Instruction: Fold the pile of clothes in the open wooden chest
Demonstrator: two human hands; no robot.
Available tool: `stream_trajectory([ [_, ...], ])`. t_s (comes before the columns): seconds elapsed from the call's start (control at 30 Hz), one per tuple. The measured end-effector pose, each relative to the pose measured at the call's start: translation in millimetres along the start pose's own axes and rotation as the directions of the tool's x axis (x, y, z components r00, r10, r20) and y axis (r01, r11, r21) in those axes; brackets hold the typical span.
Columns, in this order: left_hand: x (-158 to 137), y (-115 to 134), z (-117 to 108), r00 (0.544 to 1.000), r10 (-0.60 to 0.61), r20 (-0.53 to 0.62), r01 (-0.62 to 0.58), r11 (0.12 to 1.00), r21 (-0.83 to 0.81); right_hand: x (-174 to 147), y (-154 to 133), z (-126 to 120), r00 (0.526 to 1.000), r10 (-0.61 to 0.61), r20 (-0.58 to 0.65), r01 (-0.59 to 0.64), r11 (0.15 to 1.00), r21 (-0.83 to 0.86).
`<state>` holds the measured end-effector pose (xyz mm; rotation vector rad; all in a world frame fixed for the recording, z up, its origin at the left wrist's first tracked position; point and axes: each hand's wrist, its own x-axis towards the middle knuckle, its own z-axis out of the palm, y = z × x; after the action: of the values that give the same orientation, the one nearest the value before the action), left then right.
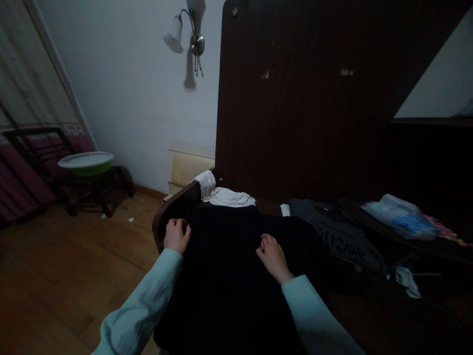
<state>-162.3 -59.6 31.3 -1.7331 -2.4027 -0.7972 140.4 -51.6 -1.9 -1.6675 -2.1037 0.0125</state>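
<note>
Pale blue sleeves (pixel 148 301) come in from six o'clock, and both your hands press on a black garment (pixel 229 266) spread over the dark wooden surface (pixel 173 202). Your left hand (pixel 176 235), at about nine o'clock on the cloth, has its fingers curled down over the garment's edge near the rounded corner of the wood. Your right hand (pixel 271 256), near the cloth's centre, rests knuckles up with fingers bent, pinching or bunching fabric (the dim light hides whether any is truly caught). I judge the cloth soft, limp and light, likely to sag and slide unless you take it by an edge or a seam with both hands.

At twelve o'clock a white cloth (pixel 225 196) lies crumpled against the tall dark headboard (pixel 306 103). At two o'clock sit a grey shirt (pixel 332 229) and a plastic bag (pixel 401 217). Off at ten o'clock, a basin (pixel 86 162) stands on a rack over the wooden floor (pixel 74 261); a wall lamp (pixel 185 32) hangs above.
</note>
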Motion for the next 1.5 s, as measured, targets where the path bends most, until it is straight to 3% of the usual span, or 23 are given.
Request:
stream_trajectory([
  [0.07,3.8,-5.7,-5.9,0.993,-0.104,0.063,0.105,0.994,-0.007,0.1,0.1,0.1,1.000,0.009,-0.010,-0.009,1.000,0.011],
  [0.17,11.1,-6.5,-3.9,0.942,-0.214,0.260,0.247,0.964,-0.102,-0.1,2.3,1.1,1.000,0.001,-0.028,0.000,0.999,0.038],
  [0.27,20.7,-6.9,9.7,0.929,-0.163,0.331,0.275,0.905,-0.325,-0.2,4.3,2.5,0.999,-0.016,-0.036,0.017,0.999,0.034],
  [0.33,27.3,-7.7,19.8,0.942,-0.073,0.327,0.253,0.795,-0.552,-0.1,4.8,3.1,0.999,-0.023,-0.037,0.024,0.999,0.025],
  [0.4,32.6,-7.5,25.9,0.940,-0.012,0.342,0.275,0.622,-0.733,0.1,4.6,3.2,0.999,-0.024,-0.038,0.025,0.999,0.019],
  [0.5,36.3,-4.1,25.0,0.932,0.000,0.363,0.334,0.390,-0.858,0.2,4.4,3.0,0.999,-0.024,-0.043,0.025,0.999,0.024],
  [0.6,36.2,1.7,18.1,0.979,0.020,0.204,0.189,0.291,-0.938,0.3,4.7,3.5,0.999,-0.026,-0.044,0.028,0.999,0.039],
  [0.67,35.2,5.8,13.2,0.996,0.073,0.054,0.028,0.323,-0.946,0.4,5.1,4.3,0.998,-0.031,-0.046,0.033,0.998,0.052],
  [0.77,31.8,13.1,5.9,0.969,0.227,-0.096,-0.200,0.501,-0.842,0.5,5.1,5.3,0.998,-0.032,-0.046,0.035,0.997,0.062],
  [0.83,27.4,18.9,1.4,0.928,0.360,-0.098,-0.321,0.636,-0.701,0.5,4.8,5.2,0.999,-0.029,-0.036,0.032,0.998,0.061],
  [0.93,17.6,26.1,-1.0,0.858,0.511,0.056,-0.417,0.755,-0.505,0.3,4.2,3.7,1.000,-0.023,-0.016,0.024,0.998,0.062],
  [1.0,10.7,26.9,2.1,0.834,0.535,0.138,-0.423,0.778,-0.465,0.3,3.9,2.4,1.000,-0.017,-0.007,0.018,0.998,0.057],
  [1.03,7.8,25.7,5.0,0.844,0.517,0.140,-0.403,0.785,-0.471,0.3,3.8,1.8,1.000,-0.016,-0.003,0.017,0.999,0.051],
  [1.13,3.4,19.2,15.7,0.930,0.364,0.054,-0.289,0.814,-0.503,0.6,2.9,0.6,1.000,-0.028,0.010,0.028,1.000,0.015],
  [1.2,4.0,16.6,21.4,0.959,0.283,0.029,-0.234,0.839,-0.491,0.7,1.6,0.0,0.999,-0.045,0.019,0.045,0.999,-0.023],
  [1.4,8.3,37.1,20.7,0.901,0.342,0.266,-0.264,0.920,-0.289,-0.8,-2.4,0.4,0.996,-0.079,0.044,0.083,0.990,-0.113],
  [1.5,8.2,44.7,17.5,0.943,0.219,0.249,-0.153,0.953,-0.261,-2.6,-2.5,2.1,0.995,-0.084,0.050,0.090,0.989,-0.119],
])
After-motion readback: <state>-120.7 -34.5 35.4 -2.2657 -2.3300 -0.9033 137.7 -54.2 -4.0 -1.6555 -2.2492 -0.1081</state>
